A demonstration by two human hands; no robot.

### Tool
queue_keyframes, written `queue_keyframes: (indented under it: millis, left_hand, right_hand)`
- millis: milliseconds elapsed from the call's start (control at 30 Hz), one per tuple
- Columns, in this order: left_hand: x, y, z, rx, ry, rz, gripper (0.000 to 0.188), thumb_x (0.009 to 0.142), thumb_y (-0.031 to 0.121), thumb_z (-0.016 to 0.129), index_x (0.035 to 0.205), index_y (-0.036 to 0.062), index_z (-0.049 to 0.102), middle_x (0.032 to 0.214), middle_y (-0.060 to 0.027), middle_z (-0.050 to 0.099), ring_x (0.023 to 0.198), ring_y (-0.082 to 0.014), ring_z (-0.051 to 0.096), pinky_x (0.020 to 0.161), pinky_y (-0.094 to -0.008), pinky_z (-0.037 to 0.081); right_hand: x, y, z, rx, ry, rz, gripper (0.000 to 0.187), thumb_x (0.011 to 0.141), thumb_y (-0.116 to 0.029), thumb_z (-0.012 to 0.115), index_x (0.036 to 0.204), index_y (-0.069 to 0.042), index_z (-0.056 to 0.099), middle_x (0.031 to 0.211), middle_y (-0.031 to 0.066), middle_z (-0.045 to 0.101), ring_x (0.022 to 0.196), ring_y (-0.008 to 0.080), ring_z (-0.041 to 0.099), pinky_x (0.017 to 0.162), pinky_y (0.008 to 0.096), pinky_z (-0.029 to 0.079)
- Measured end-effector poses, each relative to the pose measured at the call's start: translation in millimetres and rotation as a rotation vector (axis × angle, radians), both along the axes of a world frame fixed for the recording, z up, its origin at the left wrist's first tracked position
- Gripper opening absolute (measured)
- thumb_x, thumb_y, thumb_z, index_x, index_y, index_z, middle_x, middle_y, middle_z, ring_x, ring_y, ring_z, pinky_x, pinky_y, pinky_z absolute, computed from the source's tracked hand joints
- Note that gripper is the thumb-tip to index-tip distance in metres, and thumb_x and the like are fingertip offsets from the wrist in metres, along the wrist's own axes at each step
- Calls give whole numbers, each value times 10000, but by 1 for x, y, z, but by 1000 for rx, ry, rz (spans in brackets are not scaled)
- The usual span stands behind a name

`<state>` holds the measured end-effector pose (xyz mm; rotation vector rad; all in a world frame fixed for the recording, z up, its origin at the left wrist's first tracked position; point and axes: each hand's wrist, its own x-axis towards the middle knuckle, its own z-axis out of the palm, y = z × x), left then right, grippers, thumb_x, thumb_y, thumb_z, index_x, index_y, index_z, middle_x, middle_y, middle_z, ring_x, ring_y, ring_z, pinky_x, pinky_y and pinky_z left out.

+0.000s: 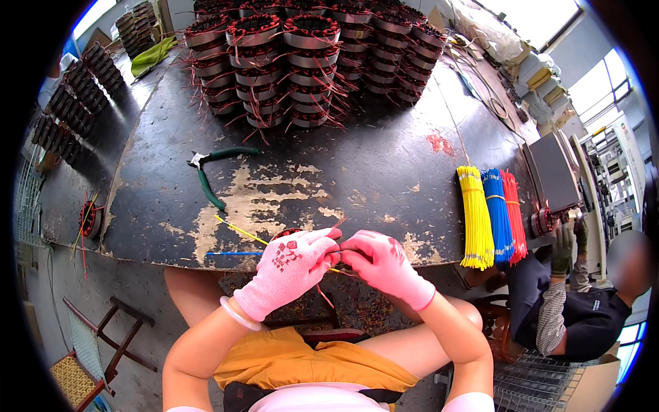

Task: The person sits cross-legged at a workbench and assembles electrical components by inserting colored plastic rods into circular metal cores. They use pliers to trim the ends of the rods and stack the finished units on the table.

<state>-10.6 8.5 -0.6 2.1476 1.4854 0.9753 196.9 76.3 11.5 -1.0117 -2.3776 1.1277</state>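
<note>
My left hand [292,264] and my right hand [388,264], both in pink gloves, meet at the table's near edge. Fingertips of both are pinched together on a thin wire [335,252] between them. Beneath my left hand sits a wire-wound motor stator [287,233], mostly hidden by the glove. A yellow wire [240,229] and a blue wire [232,254] stick out from it to the left across the tabletop. Farther off, green-handled cutting pliers [204,172] lie with their handles spread.
Stacked stators [285,65] with red leads fill the table's far side. Bundles of yellow wires [475,216], blue wires [497,216] and red wires [513,216] lie at right. A lone stator [90,219] sits at left. A gloved co-worker [576,309] sits at far right. A chair [89,357] stands lower left.
</note>
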Motion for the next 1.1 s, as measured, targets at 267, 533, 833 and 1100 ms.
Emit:
queue_keyframes:
  millis: [267, 533, 833, 1100]
  left_hand:
    - [-2, -2, 1, -35, 3, 5, 147, 834, 106, 678, 981, 103, 682, 1223, -60, 714, 900, -270, 704, 784, -390, 564]
    - [-2, 0, 1, 15, 58, -46, 133, 904, 161, 667, 1024, 103, 675, 1235, -52, 706, 962, -264, 708, 814, -393, 570]
    - [-10, -4, 2, -42, 26, -42, 127, 860, 118, 663, 984, 112, 690, 1221, -52, 719, 885, -275, 702, 795, -387, 564]
    - [-10, -5, 6, -72, 40, -55, 126, 858, 116, 676, 983, 107, 686, 1219, -57, 720, 924, -279, 712, 822, -379, 560]
  right_hand:
    - [9, 7, 4, 120, -10, 68, 184, 905, -195, 683, 1041, -71, 668, 936, 45, 671, 815, 180, 635, 729, 326, 503]
    - [1, 6, -17, -502, 232, -65, 199, 898, -238, 706, 1005, -74, 667, 913, 54, 705, 744, 210, 644, 681, 319, 491]
    - [-2, -16, 15, 843, -70, 13, 249, 841, -254, 774, 1033, -116, 694, 900, 54, 679, 777, 208, 653, 725, 356, 515]
    - [-6, -11, 0, -986, 238, -183, 181, 977, -186, 593, 997, -30, 681, 811, 65, 670, 669, 122, 579, 629, 290, 475]
